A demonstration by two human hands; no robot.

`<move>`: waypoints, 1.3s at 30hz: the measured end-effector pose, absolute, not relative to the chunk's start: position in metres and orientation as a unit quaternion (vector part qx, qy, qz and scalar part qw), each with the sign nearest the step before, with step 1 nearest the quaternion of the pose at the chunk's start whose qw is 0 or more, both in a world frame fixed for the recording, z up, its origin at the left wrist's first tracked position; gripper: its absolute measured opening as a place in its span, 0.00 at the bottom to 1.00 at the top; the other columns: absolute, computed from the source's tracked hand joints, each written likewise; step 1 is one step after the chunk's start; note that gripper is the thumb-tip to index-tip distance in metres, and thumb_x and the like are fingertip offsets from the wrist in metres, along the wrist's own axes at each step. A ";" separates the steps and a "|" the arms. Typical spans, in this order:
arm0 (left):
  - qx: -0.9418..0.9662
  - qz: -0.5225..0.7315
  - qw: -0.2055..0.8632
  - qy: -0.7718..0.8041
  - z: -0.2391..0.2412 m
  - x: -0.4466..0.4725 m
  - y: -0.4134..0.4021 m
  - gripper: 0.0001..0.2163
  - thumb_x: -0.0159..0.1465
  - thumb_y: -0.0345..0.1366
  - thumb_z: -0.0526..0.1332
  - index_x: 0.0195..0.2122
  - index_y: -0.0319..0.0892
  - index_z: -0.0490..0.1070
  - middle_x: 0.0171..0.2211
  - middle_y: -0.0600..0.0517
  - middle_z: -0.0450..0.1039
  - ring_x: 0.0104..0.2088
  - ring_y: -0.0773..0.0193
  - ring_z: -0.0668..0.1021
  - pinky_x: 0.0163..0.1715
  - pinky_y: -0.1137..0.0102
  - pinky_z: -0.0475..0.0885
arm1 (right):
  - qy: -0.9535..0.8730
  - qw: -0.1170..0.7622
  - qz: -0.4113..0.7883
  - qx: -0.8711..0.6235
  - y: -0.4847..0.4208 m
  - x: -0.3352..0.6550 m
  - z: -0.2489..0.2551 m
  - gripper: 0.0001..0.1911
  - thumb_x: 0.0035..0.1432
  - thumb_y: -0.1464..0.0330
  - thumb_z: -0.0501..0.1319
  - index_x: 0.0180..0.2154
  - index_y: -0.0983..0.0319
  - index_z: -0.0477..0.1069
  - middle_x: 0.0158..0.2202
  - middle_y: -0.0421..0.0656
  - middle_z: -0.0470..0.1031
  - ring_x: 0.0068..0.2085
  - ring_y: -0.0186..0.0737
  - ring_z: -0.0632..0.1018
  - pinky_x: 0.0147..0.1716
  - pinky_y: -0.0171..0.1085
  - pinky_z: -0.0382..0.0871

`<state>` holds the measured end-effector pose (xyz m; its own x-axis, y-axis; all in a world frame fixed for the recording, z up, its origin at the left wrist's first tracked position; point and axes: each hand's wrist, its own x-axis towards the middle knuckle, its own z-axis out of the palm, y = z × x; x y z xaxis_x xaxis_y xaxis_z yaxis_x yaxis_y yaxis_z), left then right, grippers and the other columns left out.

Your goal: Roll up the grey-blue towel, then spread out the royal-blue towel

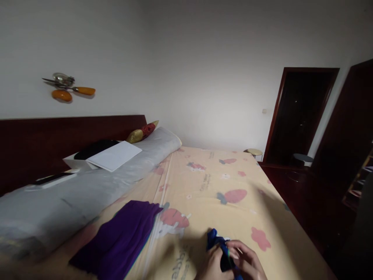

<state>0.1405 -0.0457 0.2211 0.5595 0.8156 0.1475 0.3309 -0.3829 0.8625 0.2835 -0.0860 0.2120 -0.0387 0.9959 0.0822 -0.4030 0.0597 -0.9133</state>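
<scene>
My left hand (pixel 215 263) and my right hand (pixel 247 259) are close together at the bottom of the view, low over the bed. Both have their fingers closed on a bunched blue cloth (pixel 212 236) with some black and a thin green edge. Part of the cloth sticks up beyond my left hand; the rest is hidden by my fingers. What kind of item it is does not show. To the left, apart from my hands, a purple cloth (pixel 122 237) lies flat and slightly wrinkled on the bed.
The bed has a yellow printed sheet (pixel 204 217). Along the dark headboard (pixel 58 132) lies a grey pillow (pixel 110 194), bearing an open white box (pixel 78 163) and its lid (pixel 115 155). Stools (pixel 254 152) stand beyond the bed. A blurred shape (pixel 35 268) fills the lower left corner.
</scene>
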 end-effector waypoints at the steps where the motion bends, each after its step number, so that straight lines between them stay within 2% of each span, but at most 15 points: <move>1: 0.779 0.302 0.420 0.355 0.222 0.140 -0.045 0.12 0.54 0.38 0.65 0.40 0.50 0.76 0.45 0.47 0.77 0.48 0.52 0.75 0.52 0.61 0.66 | -0.433 0.592 0.585 -0.345 -0.086 0.286 0.214 0.24 0.40 0.53 0.68 0.41 0.56 0.76 0.40 0.45 0.78 0.45 0.50 0.77 0.49 0.46 0.67; 2: 0.775 0.314 0.428 0.343 0.223 0.138 -0.045 0.10 0.58 0.41 0.62 0.41 0.50 0.76 0.45 0.47 0.77 0.49 0.52 0.75 0.53 0.61 0.65 | -0.452 0.585 0.579 -0.343 -0.085 0.289 0.216 0.24 0.41 0.53 0.68 0.41 0.56 0.76 0.41 0.46 0.77 0.46 0.51 0.77 0.51 0.47 0.66; 4: 0.752 0.344 0.452 0.335 0.225 0.136 -0.045 0.14 0.63 0.47 0.57 0.42 0.49 0.76 0.44 0.46 0.77 0.49 0.52 0.75 0.53 0.61 0.66 | -0.497 0.577 0.543 -0.353 -0.083 0.297 0.220 0.23 0.43 0.55 0.68 0.42 0.56 0.76 0.43 0.47 0.76 0.48 0.51 0.76 0.53 0.48 0.66; 8: 0.689 0.391 0.489 0.365 0.233 0.132 -0.052 0.19 0.60 0.56 0.57 0.44 0.50 0.76 0.44 0.48 0.77 0.47 0.52 0.74 0.52 0.63 0.66 | -0.585 0.573 0.422 -0.389 -0.082 0.304 0.226 0.19 0.48 0.59 0.65 0.44 0.54 0.74 0.45 0.47 0.75 0.48 0.49 0.76 0.48 0.44 0.70; 10: 0.688 0.383 0.503 0.357 0.239 0.130 -0.057 0.21 0.60 0.56 0.57 0.46 0.51 0.75 0.45 0.49 0.76 0.47 0.53 0.73 0.52 0.64 0.65 | -0.625 0.551 0.357 -0.423 -0.083 0.303 0.225 0.18 0.51 0.62 0.63 0.46 0.53 0.73 0.45 0.46 0.75 0.47 0.47 0.75 0.45 0.42 0.70; 12: 0.701 0.369 0.507 0.341 0.247 0.128 -0.060 0.20 0.60 0.56 0.57 0.45 0.50 0.75 0.42 0.50 0.76 0.45 0.55 0.73 0.50 0.66 0.66 | -0.655 0.521 0.298 -0.458 -0.084 0.301 0.221 0.14 0.53 0.63 0.61 0.43 0.54 0.74 0.41 0.45 0.76 0.42 0.44 0.75 0.40 0.40 0.70; 16: 0.740 0.346 0.468 0.337 0.263 0.121 -0.060 0.16 0.64 0.52 0.54 0.35 0.47 0.75 0.32 0.53 0.74 0.36 0.61 0.72 0.41 0.70 0.66 | -0.678 0.439 0.252 -0.533 -0.080 0.308 0.207 0.07 0.51 0.67 0.59 0.33 0.57 0.75 0.27 0.40 0.73 0.30 0.40 0.72 0.30 0.37 0.66; 18: 0.757 0.336 0.436 0.353 0.270 0.113 -0.057 0.12 0.63 0.47 0.57 0.32 0.46 0.73 0.29 0.54 0.72 0.33 0.63 0.71 0.37 0.72 0.65 | -0.679 0.406 0.232 -0.566 -0.076 0.319 0.201 0.09 0.48 0.69 0.60 0.33 0.56 0.75 0.26 0.39 0.72 0.29 0.40 0.72 0.31 0.37 0.65; 20: 0.771 0.317 0.409 0.371 0.275 0.103 -0.053 0.05 0.58 0.40 0.63 0.32 0.47 0.72 0.29 0.55 0.72 0.33 0.63 0.71 0.34 0.72 0.64 | -0.674 0.396 0.200 -0.591 -0.073 0.333 0.200 0.08 0.50 0.67 0.59 0.34 0.56 0.75 0.26 0.40 0.73 0.29 0.41 0.73 0.32 0.38 0.64; 22: 0.786 0.292 0.386 0.384 0.280 0.094 -0.049 0.09 0.53 0.32 0.63 0.36 0.49 0.72 0.33 0.56 0.74 0.35 0.62 0.73 0.35 0.73 0.64 | -0.658 0.405 0.172 -0.611 -0.071 0.348 0.201 0.09 0.54 0.62 0.58 0.34 0.56 0.75 0.26 0.41 0.73 0.29 0.42 0.73 0.31 0.39 0.64; 26: 0.802 0.301 0.344 0.385 0.289 0.079 -0.036 0.20 0.50 0.23 0.52 0.40 0.50 0.72 0.38 0.55 0.74 0.41 0.61 0.74 0.42 0.72 0.64 | -0.627 0.442 0.109 -0.632 -0.071 0.371 0.211 0.14 0.56 0.54 0.57 0.31 0.56 0.75 0.26 0.43 0.73 0.27 0.43 0.72 0.29 0.40 0.65; 32: 0.774 0.401 0.251 0.420 0.290 0.062 -0.004 0.16 0.45 0.22 0.51 0.31 0.47 0.69 0.31 0.54 0.71 0.35 0.62 0.73 0.36 0.71 0.65 | -0.633 0.486 -0.053 -0.600 -0.088 0.384 0.236 0.13 0.59 0.56 0.58 0.38 0.54 0.75 0.28 0.42 0.72 0.28 0.40 0.71 0.28 0.38 0.65; 36: 0.779 0.410 0.168 0.442 0.284 0.043 0.013 0.13 0.48 0.23 0.51 0.30 0.46 0.69 0.29 0.55 0.69 0.31 0.63 0.72 0.32 0.71 0.65 | -0.630 0.502 -0.181 -0.565 -0.106 0.394 0.258 0.10 0.59 0.60 0.60 0.41 0.54 0.75 0.26 0.39 0.70 0.29 0.38 0.70 0.33 0.38 0.65; 39: 0.776 0.416 0.127 0.458 0.279 0.025 0.027 0.11 0.52 0.26 0.53 0.32 0.47 0.70 0.28 0.55 0.69 0.30 0.63 0.73 0.31 0.71 0.67 | -0.609 0.520 -0.208 -0.561 -0.115 0.408 0.270 0.11 0.58 0.63 0.60 0.43 0.57 0.74 0.29 0.39 0.73 0.31 0.38 0.72 0.36 0.39 0.65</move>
<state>0.0254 0.0271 0.2785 0.2353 0.8156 0.5286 0.6049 -0.5486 0.5772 0.4081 -0.1151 0.2699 0.1707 0.4677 0.8673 0.9002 0.2838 -0.3302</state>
